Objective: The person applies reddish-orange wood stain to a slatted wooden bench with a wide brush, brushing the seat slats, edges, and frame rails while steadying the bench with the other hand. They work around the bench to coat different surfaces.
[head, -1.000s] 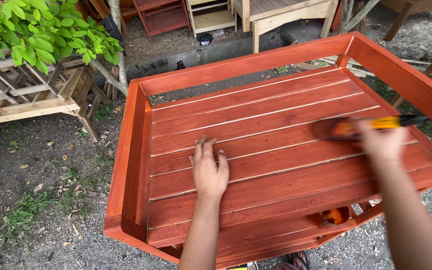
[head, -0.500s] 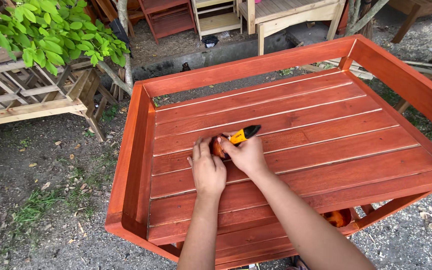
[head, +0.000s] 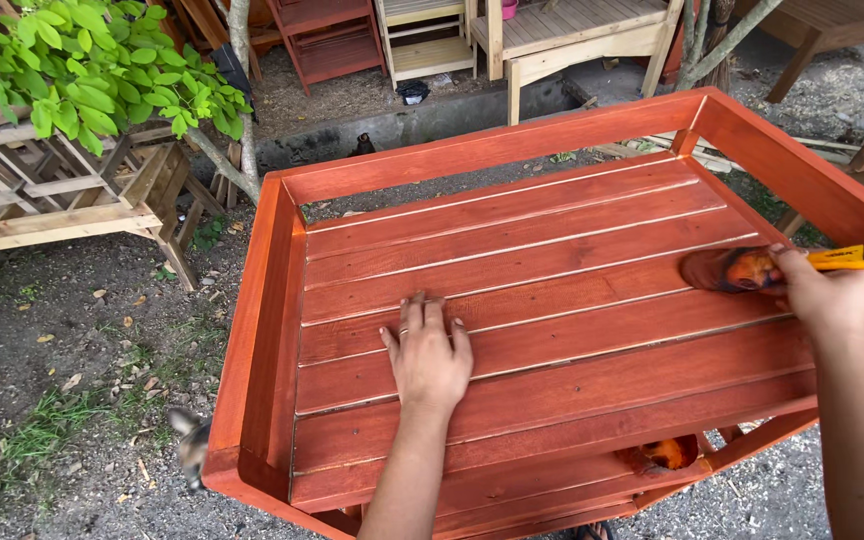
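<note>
While left hand (head: 429,358) flat on slatted tray (head: 512,270), right hand (head: 827,292) grips brush (head: 752,268)

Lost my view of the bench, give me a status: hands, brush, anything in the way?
Left hand flat on slatted top. Right hand gripping paintbrush, bristles on slat near right rail. Nothing in the way.

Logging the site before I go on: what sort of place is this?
Likely an outdoor furniture workshop yard: bare wooden tables and racks on dirt ground, and a red slatted bench being brushed.
</note>
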Demonstrator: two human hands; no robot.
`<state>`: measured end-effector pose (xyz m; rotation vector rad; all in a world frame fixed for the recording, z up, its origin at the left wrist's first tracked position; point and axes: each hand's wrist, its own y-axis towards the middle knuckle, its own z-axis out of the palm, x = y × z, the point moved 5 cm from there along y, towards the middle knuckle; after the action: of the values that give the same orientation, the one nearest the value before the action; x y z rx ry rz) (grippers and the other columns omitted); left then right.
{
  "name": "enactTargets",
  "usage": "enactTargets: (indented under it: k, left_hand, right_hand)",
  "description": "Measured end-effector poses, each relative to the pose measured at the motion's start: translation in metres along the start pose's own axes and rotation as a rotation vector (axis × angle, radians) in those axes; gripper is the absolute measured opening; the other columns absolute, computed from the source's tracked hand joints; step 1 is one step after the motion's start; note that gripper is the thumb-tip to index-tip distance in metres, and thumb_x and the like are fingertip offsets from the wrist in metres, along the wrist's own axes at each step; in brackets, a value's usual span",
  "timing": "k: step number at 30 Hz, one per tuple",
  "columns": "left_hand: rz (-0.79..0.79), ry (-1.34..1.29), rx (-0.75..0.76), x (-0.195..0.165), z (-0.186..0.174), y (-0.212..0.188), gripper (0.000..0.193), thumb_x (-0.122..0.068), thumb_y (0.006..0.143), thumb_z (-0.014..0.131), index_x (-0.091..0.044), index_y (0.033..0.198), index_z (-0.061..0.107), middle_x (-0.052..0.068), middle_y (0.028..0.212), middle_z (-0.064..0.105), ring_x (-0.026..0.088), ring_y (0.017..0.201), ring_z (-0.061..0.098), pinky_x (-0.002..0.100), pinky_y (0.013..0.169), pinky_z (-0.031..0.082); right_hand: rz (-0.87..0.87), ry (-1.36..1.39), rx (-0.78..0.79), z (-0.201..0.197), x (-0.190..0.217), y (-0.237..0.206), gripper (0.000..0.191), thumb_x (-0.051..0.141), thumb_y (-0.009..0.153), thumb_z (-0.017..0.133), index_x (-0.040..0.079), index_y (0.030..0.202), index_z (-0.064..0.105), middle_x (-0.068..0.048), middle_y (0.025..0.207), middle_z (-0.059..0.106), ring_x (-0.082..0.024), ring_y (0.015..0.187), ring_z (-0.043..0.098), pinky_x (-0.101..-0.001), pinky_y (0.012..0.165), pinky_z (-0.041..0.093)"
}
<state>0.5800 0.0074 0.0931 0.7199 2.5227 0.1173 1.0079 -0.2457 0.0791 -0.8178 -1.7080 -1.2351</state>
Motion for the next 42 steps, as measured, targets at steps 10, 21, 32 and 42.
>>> enactTargets:
  k: [10, 21, 32, 42]
  left_hand:
    - [-0.036, 0.019, 0.098, 0.003, 0.007, 0.003, 0.061, -0.029, 0.097, 0.047, -0.004, 0.15, 0.034, 0.014, 0.163, 0.027, 0.03, 0.153, 0.022, 0.059, 0.123, 0.012]
    - [-0.083, 0.024, 0.0, 0.019, 0.015, 0.003, 0.075, -0.034, 0.094, 0.054, 0.001, 0.154, 0.026, 0.026, 0.161, 0.021, 0.037, 0.152, 0.018, 0.051, 0.124, 0.012]
    - [-0.28, -0.214, 0.141, 0.005, 0.006, 0.038, 0.073, -0.044, 0.091, 0.062, -0.015, 0.153, 0.038, 0.016, 0.167, 0.014, 0.036, 0.156, 0.01, 0.059, 0.124, 0.008]
    - [-0.085, -0.075, -0.065, -0.003, 0.037, 0.091, 0.048, -0.022, 0.088, 0.06, -0.013, 0.135, 0.06, 0.008, 0.158, 0.04, 0.032, 0.152, 0.026, 0.075, 0.118, 0.005]
  right_hand:
    - [0.044, 0.258, 0.377, 0.264, 0.072, -0.078, 0.027, 0.012, 0.081, 0.085, 0.005, 0.088, 0.06, -0.003, 0.076, 0.068, -0.015, 0.064, 0.067, -0.0316, 0.056, 0.057]
    - [-0.13, 0.209, 0.537, 0.308, 0.082, -0.09, 0.022, 0.017, 0.084, 0.082, 0.004, 0.085, 0.064, -0.004, 0.079, 0.074, -0.013, 0.07, 0.073, -0.0306, 0.062, 0.06]
    - [0.029, -0.119, 0.045, 0.066, -0.039, 0.076, 0.027, 0.011, 0.091, 0.086, -0.003, 0.097, 0.063, -0.011, 0.094, 0.073, -0.017, 0.076, 0.071, -0.0344, 0.065, 0.059]
    - [0.038, 0.219, 0.509, 0.275, 0.05, -0.065, 0.02, 0.017, 0.085, 0.083, 0.0, 0.089, 0.072, -0.005, 0.077, 0.074, -0.015, 0.067, 0.07, -0.0312, 0.063, 0.058]
